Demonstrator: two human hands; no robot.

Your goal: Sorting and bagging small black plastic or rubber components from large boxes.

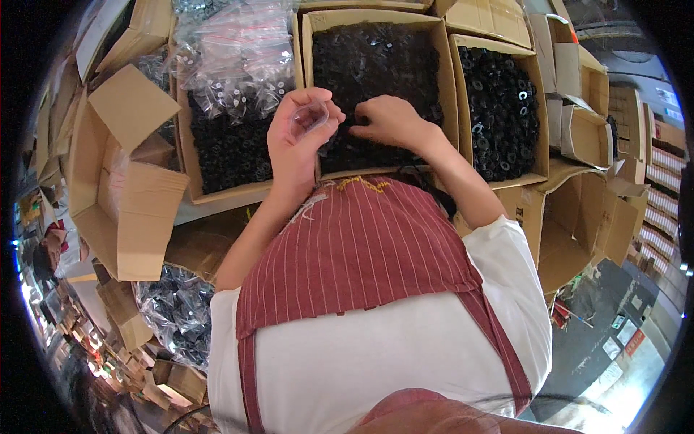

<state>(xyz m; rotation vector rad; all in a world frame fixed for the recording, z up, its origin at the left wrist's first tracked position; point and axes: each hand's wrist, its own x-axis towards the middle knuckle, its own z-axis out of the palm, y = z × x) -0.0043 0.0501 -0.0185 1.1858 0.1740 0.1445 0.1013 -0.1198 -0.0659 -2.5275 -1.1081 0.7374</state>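
My left hand (295, 148) is curled round a small clear plastic bag (311, 118), whose mouth gapes toward the right. Just right of it, my right hand (396, 124) is closed, with its fingertips bent together over the middle cardboard box (451, 94). Whatever those fingertips hold, if anything, is too small or hidden to make out. Small dark plastic parts (376, 54) fill that box. Beneath and left of my left hand, a second box contains black parts (231, 155), with a pile of filled clear zip bags (242, 54) on top.
A box of black ring-shaped parts (502, 108) stands at the right. An open carton (134, 217) with raised flaps is at the left, above a large clear bag of dark parts (173, 311). Another open carton (571, 224) sits at the lower right.
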